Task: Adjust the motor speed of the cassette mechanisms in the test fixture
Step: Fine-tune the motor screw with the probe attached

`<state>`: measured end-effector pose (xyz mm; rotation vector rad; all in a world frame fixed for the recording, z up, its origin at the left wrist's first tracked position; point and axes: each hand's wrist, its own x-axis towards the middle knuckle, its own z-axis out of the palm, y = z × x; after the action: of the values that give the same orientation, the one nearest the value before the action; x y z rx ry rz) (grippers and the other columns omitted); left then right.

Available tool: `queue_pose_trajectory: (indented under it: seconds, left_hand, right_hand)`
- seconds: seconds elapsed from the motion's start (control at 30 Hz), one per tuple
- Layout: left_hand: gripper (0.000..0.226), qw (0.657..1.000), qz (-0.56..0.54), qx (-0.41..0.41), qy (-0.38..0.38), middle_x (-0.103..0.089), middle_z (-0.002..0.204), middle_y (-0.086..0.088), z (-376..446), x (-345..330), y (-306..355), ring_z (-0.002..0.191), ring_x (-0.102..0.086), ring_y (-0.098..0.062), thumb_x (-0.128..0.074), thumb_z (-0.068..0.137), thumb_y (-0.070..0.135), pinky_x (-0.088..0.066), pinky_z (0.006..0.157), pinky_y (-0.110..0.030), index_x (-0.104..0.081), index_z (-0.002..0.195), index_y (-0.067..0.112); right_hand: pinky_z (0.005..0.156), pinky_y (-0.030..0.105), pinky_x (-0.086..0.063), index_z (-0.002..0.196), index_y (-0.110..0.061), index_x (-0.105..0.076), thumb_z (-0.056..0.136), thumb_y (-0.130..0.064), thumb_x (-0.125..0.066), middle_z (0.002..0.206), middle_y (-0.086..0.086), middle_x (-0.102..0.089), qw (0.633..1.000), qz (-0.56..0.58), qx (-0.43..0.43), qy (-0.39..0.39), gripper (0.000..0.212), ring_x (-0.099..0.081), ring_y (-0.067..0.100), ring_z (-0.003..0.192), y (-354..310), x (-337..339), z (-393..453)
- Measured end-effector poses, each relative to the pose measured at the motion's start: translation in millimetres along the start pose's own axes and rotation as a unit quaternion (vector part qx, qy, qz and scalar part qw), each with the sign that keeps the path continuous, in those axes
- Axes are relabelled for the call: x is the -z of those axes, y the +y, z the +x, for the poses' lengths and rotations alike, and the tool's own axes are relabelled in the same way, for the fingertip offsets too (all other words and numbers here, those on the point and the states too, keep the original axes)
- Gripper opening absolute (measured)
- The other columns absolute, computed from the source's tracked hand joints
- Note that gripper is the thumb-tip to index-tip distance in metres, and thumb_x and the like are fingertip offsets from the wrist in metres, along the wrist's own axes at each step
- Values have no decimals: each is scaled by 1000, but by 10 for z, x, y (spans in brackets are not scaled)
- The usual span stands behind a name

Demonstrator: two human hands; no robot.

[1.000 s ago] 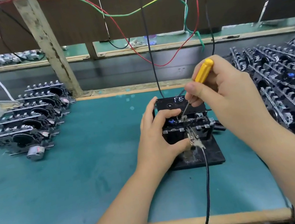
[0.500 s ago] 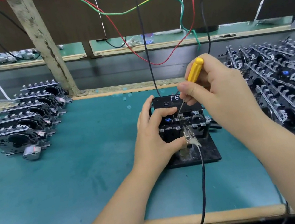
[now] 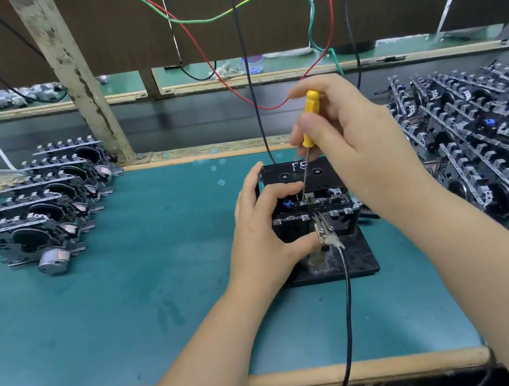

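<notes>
Your right hand [image 3: 349, 142] pinches the yellow-handled screwdriver [image 3: 309, 118] between thumb and fingers, handle tilted up and slightly to the right, its thin metal shaft running down and to the left from your fingertips. The tip meets the top of the cassette mechanism [image 3: 313, 206], just beyond your left index finger.

Your left hand [image 3: 264, 238] grips that mechanism from its left side: index finger curled over the top edge, thumb pressed against the near face beside the metal alligator clip [image 3: 324, 231]. The mechanism sits in the black test fixture [image 3: 353, 260], directly under your right hand and against your left palm. A black cable [image 3: 346, 316] leaves the clip and runs toward you, between your forearms, over the table edge.

Well off to the left of your left hand stands a row of mechanisms [image 3: 41, 206] on the green mat [image 3: 146, 280]. Just past your right wrist, to the right, lies a dense pile of mechanisms [image 3: 489, 144]. Coloured wires [image 3: 205, 19] hang above and beyond both hands.
</notes>
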<state>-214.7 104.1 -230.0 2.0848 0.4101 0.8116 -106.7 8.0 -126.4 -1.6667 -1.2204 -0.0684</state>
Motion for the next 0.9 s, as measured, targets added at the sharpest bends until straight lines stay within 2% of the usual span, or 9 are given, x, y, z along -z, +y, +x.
queue_pose_trajectory:
  seconds: [0.1, 0.2, 0.27, 0.37, 0.43, 0.57, 0.73, 0.83, 0.9]
  left_hand:
    - [61, 1000, -1, 2, -5, -17, 162, 20, 4, -4, -25, 147, -25, -1, -76, 57, 42, -25, 104, -4, -48, 106, 67]
    - [73, 1000, 9, -1, -5, -16, 162, 20, 9, -6, -63, 147, -22, 0, -87, 62, 25, -22, 103, -1, -47, 104, 70]
    - [74, 1000, 11, -2, -4, -16, 162, 21, 5, -5, -64, 147, -22, 1, -86, 62, 24, -22, 103, -2, -47, 104, 70]
    - [66, 1000, -3, -1, -2, -17, 162, 22, -1, 1, -50, 146, -24, 0, -81, 58, 33, -26, 103, -7, -50, 105, 67]
    - [63, 1000, -4, 0, 1, -17, 161, 23, 0, -2, -50, 146, -25, -1, -81, 57, 37, -29, 105, -12, -52, 106, 64]
    - [71, 1000, 3, -4, 8, -17, 161, 22, 6, -11, -60, 146, -27, -3, -90, 60, 26, -30, 106, -15, -53, 110, 61]
    - [76, 999, 14, -37, 19, -13, 161, 27, 14, -21, -126, 148, -22, 2, -90, 59, 25, -30, 114, -21, -50, 108, 68]
    - [70, 998, 11, -56, 35, -11, 159, 34, -7, -56, -193, 148, -24, 1, -90, 56, 39, -37, 113, -31, -54, 112, 62]
    - [67, 997, 7, -57, 46, -13, 159, 34, 8, -63, -221, 146, -28, 2, -89, 55, 46, -42, 111, -38, -57, 112, 61]
  right_hand:
    - [78, 40, -57, 131, -30, -52, 99, -14, -58, 77, -2, -65, 1000, 10, 19, 18, 36, -68, 17, 71, -14, -19, 0]
    - [71, 43, -50, 109, -20, -60, 94, -21, -67, 69, -5, -52, 999, -21, 25, 39, 16, -55, 23, 66, -7, -51, 4]
    - [71, 44, -50, 105, -18, -59, 95, -24, -66, 69, -4, -50, 999, -18, 14, 38, 14, -54, 26, 68, 14, -34, 15]
    - [80, 41, -52, 112, -21, -57, 101, -23, -58, 85, -6, -59, 999, -38, 10, 4, 11, -60, 15, 80, 43, 41, 29]
    - [88, 40, -54, 119, -18, -56, 102, -11, -52, 98, -5, -66, 1000, -10, 2, -19, 19, -66, 11, 92, 58, 91, 33]
    - [87, 42, -58, 129, -24, -54, 95, -3, -62, 83, 4, -69, 995, 94, -16, -11, 41, -73, 22, 83, 9, 108, 18]
    - [70, 23, -47, 102, -21, -67, 85, -18, -79, 75, -8, -58, 999, -25, 38, 30, 21, -55, 7, 69, -6, 62, 43]
    - [78, 22, -48, 100, -23, -66, 92, -23, -69, 89, -11, -61, 997, -39, 63, 11, 9, -60, 9, 87, -10, 91, 61]
    - [85, 24, -50, 106, -31, -63, 97, -20, -60, 101, -14, -66, 998, -26, 42, -24, 15, -64, 9, 100, -17, 129, 69]
